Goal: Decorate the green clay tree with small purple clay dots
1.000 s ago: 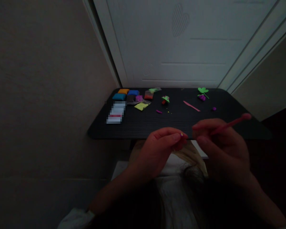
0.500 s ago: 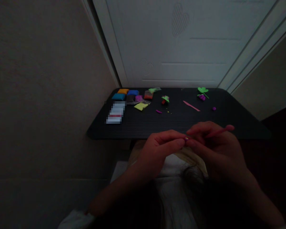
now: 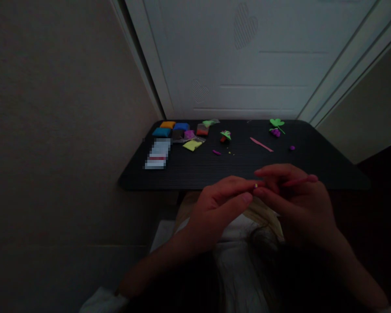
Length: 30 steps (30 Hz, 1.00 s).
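Observation:
My left hand (image 3: 220,206) is held above my lap with its fingers stretched out and the thumb apart from them. At its index fingertip is a tiny purple and yellow clay piece (image 3: 256,186), which also meets the fingertips of my right hand (image 3: 296,198). Whether the piece rests on the left finger or is pinched by the right hand, I cannot tell. My right hand is closed around a pink modelling tool (image 3: 301,180), whose rounded end sticks out to the right. Its other end is hidden among the fingers.
On the dark table (image 3: 189,176) lie several clay packets (image 3: 162,131), a blurred pale rectangle (image 3: 158,153) and a yellow packet (image 3: 193,144). Beyond my hands are a green-capped clay mushroom (image 3: 226,135), purple clay roll (image 3: 217,152), pink knife (image 3: 261,144), purple cluster (image 3: 275,132), green leaf (image 3: 276,123) and purple ball (image 3: 292,148).
My left thumb has moved away from the tiny clay piece, down and slightly left. The right hand has shifted a little, with the pink tool lying flatter in it.

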Each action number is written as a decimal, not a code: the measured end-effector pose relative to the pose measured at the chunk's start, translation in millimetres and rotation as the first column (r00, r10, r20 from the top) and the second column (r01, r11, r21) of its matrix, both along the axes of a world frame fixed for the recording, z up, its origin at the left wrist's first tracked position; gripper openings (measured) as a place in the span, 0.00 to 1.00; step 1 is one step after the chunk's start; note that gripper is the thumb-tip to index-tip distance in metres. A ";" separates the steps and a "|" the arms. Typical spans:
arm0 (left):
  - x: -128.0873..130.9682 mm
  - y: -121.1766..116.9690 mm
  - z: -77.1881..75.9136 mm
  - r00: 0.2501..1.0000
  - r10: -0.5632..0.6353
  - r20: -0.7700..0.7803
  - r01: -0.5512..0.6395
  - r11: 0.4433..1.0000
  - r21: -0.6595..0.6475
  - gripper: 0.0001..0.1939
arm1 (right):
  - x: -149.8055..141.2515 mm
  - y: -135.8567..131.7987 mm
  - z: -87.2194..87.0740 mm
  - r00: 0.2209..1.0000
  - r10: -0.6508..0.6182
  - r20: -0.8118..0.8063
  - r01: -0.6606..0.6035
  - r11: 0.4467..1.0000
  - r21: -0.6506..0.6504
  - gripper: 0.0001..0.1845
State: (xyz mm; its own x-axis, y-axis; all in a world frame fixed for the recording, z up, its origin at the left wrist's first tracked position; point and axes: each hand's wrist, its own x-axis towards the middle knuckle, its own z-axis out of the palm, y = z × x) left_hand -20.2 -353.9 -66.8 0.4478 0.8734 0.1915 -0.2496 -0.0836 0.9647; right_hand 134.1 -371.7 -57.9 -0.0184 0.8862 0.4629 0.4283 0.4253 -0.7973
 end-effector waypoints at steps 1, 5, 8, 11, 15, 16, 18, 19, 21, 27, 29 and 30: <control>-0.3 0.0 0.3 1.000 0.005 -0.009 -0.005 1.000 0.016 0.10 | 0.4 0.1 -0.2 1.000 -0.007 0.005 0.007 1.000 0.001 0.12; -1.8 0.4 1.1 1.000 0.018 -0.023 -0.017 0.998 0.054 0.11 | 1.4 0.2 0.7 1.000 -0.009 0.020 0.009 1.000 -0.008 0.12; -3.4 1.2 2.1 0.998 -0.006 -0.062 0.011 0.996 0.086 0.12 | 0.6 0.7 1.9 0.999 0.010 0.034 -0.009 1.000 -0.027 0.13; -4.5 1.5 1.7 0.996 -0.005 -0.094 0.015 0.994 0.111 0.12 | 0.7 1.6 1.3 1.000 0.009 0.020 -0.008 0.999 -0.042 0.15; -3.7 0.5 -1.2 0.997 0.045 -0.067 -0.037 0.993 0.112 0.12 | 3.2 2.2 -1.0 1.000 -0.006 -0.019 0.005 0.998 -0.065 0.15; -3.4 0.4 -1.6 0.997 0.050 -0.062 -0.043 0.994 0.104 0.12 | 3.6 2.2 -1.2 1.000 -0.011 -0.021 0.010 0.998 -0.067 0.15; -3.1 0.6 -1.7 0.997 0.048 -0.058 -0.042 0.995 0.090 0.12 | 3.2 1.9 -1.0 1.000 -0.020 -0.023 0.018 0.997 -0.070 0.14; -3.2 0.9 -1.3 0.998 0.041 -0.056 -0.036 0.995 0.089 0.12 | 2.5 1.7 -0.6 0.999 -0.018 -0.028 0.016 0.998 -0.067 0.14; -3.8 1.7 -0.3 0.998 0.016 -0.063 -0.010 0.995 0.097 0.12 | 0.8 1.5 0.1 0.999 -0.009 -0.041 0.007 0.998 -0.057 0.14; -2.1 1.6 -1.1 0.998 0.033 -0.056 -0.030 0.998 0.059 0.11 | 0.9 2.0 -0.6 1.000 0.007 -0.014 -0.008 0.998 -0.057 0.14; 0.0 1.4 -2.7 0.999 0.030 -0.023 -0.030 1.000 0.001 0.10 | 2.1 2.1 -1.4 1.000 0.007 -0.013 -0.008 0.998 -0.060 0.14; 1.0 1.5 -3.6 1.000 0.020 -0.005 -0.020 0.999 -0.029 0.10 | 2.6 2.1 -1.7 1.000 0.008 -0.008 -0.008 0.998 -0.059 0.14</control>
State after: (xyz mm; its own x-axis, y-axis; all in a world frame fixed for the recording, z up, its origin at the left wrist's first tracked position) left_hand -19.2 -352.4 -70.3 0.4309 0.8873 0.1641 -0.2433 -0.0609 0.9680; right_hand 136.6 -369.6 -59.6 -0.0218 0.9118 0.4100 0.4186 0.3808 -0.8245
